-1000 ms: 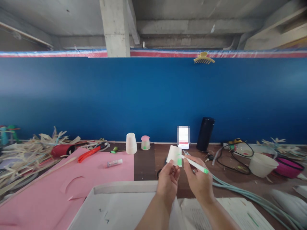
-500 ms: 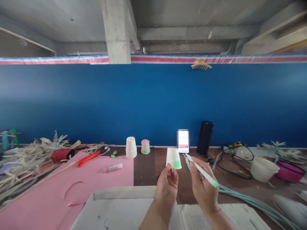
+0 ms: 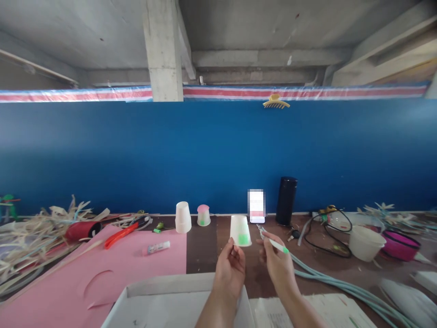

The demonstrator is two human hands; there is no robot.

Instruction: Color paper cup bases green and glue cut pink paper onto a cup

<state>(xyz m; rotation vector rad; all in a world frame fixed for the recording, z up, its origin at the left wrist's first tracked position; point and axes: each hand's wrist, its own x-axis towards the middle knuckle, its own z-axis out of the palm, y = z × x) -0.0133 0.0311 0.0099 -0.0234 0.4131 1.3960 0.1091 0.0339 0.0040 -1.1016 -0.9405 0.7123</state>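
A white paper cup (image 3: 238,226), upside down with a green patch on its side, is pinched near its rim by my left hand (image 3: 230,264). Just to the right, my right hand (image 3: 277,259) grips a white marker with a green end (image 3: 277,243); its other end points up and left, apart from the cup. Behind the cup, a lit phone (image 3: 257,207) leans against the blue wall. Farther left stand an upturned stack of white cups (image 3: 183,217) and a smaller cup with a pink top and green mark (image 3: 203,216).
A black cylinder (image 3: 286,200) stands right of the phone. Pink paper (image 3: 136,269) bears a glue stick (image 3: 156,248) and red-orange scissors or strip (image 3: 121,235). A white box lid (image 3: 167,282) lies in front. Pale blue tubing (image 3: 334,280) and a white bowl (image 3: 366,243) are at right.
The marker has shifted slightly and tilted differently in my right hand, showing less of its length. My left hand still holds the cup. The whole view has moved a little.
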